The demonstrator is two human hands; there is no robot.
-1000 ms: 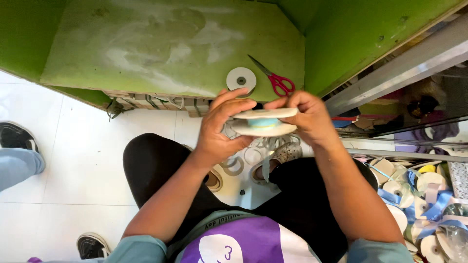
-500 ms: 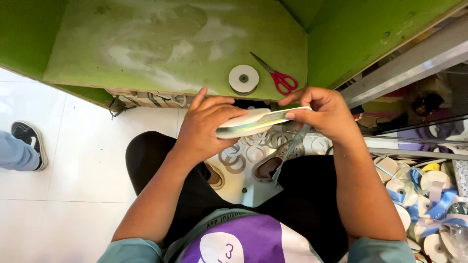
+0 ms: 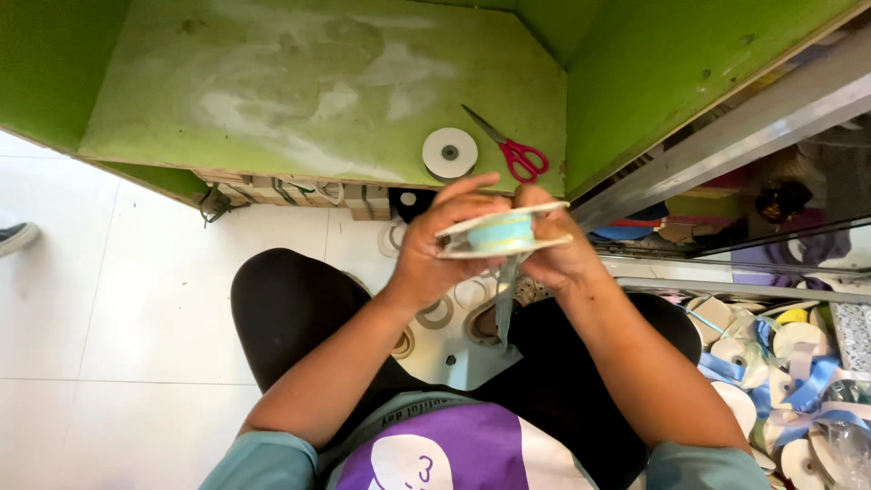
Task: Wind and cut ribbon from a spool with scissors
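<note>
Both hands hold one ribbon spool [image 3: 502,233] edge-on in front of me, above my lap. It has white card discs and a pale blue-green ribbon wound between them. My left hand [image 3: 434,247] grips its left side, fingers over the top disc. My right hand [image 3: 555,252] grips its right side. A loose ribbon tail [image 3: 504,304] hangs down from the spool between my knees.
A green table [image 3: 299,91] lies ahead with a white spool [image 3: 450,152] and red-handled scissors [image 3: 510,150] near its edge. Empty spools [image 3: 435,313] lie on the white tiled floor [image 3: 109,308]. A heap of ribbon rolls [image 3: 789,372] sits at right. Another person's shoe [image 3: 14,238] shows at far left.
The spool has turned more edge-on and shifted slightly right between my hands. The ribbon tail now hangs straight down. The shoe at left has slid mostly out of view.
</note>
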